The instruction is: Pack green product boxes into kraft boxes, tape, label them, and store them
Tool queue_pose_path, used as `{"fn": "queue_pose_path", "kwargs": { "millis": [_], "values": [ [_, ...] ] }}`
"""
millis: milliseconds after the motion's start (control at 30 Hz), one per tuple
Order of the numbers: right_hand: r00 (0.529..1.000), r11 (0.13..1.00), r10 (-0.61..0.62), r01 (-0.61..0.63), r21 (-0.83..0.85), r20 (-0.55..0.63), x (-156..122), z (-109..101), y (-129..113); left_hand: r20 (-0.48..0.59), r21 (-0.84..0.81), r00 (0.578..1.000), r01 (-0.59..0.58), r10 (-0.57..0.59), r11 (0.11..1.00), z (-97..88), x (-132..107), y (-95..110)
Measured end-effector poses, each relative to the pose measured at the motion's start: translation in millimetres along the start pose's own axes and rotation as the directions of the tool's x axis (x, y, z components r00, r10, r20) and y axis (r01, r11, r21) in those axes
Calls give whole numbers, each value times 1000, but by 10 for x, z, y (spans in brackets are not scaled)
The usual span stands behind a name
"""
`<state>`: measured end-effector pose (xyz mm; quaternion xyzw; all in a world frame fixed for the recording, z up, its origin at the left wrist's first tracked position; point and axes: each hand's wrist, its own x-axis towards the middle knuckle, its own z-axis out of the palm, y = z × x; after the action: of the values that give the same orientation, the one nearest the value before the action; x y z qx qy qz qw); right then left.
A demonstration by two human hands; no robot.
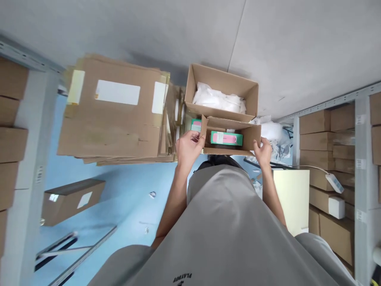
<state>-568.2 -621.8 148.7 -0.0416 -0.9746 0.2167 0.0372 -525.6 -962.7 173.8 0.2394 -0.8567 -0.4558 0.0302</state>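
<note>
An open cardboard box (229,151) is in front of my body, held at both ends. Inside it lies a green and pink product box (226,138). My left hand (189,147) is closed on the left end wall, thumb and fingers pinching the cardboard. On the right, my right hand (263,151) pinches the other end wall. Partly hidden behind my left hand, a second green and pink box (196,124) shows. Just beyond stands a larger open carton (222,73) with white plastic packaging (219,99) in it.
Flattened cardboard sheets (119,127) are stacked to the left. White plastic bags (272,133) lie at the right, near a white power strip (334,182). Shelves with brown boxes (315,123) flank both sides. A closed carton (73,200) rests on the blue floor (127,198).
</note>
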Motion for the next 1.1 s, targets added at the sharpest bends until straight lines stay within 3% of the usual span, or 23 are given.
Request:
{"fn": "queue_pose_path", "kwargs": {
  "millis": [200,333,467,567,633,700,800,900,1033,1100],
  "values": [
    [997,997,24,-19,-73,69,120,50,-78,69,29,996,52,-54,998,69,137,-159],
    [998,999,-11,14,-51,65,209,-102,-174,99,27,992,79,-81,997,127,210,-182],
    [993,994,-108,107,-13,-47,557,-358,-455,-30,36,993,-115,116,993,215,373,-3],
    [962,962,-273,273,30,23,1061,-368,-844,-42,81,965,-256,260,963,279,563,193],
    [896,915,-403,397,70,185,1468,-188,-1169,-1,113,953,-301,303,947,312,679,281],
    [796,874,-468,482,65,385,1865,142,-1514,49,136,949,-314,310,940,338,759,311],
    [635,807,-460,591,-6,621,2313,794,-1988,111,156,950,-308,293,939,356,808,275],
    [511,730,-386,678,-84,768,2490,1413,-2329,145,162,949,-300,278,940,353,816,218],
    [453,682,-314,719,-133,834,2407,1927,-2507,159,180,954,-280,253,943,355,828,196],
    [437,686,-386,725,-65,812,2339,2038,-2501,159,194,958,-269,240,944,371,831,204]
  ]
}}
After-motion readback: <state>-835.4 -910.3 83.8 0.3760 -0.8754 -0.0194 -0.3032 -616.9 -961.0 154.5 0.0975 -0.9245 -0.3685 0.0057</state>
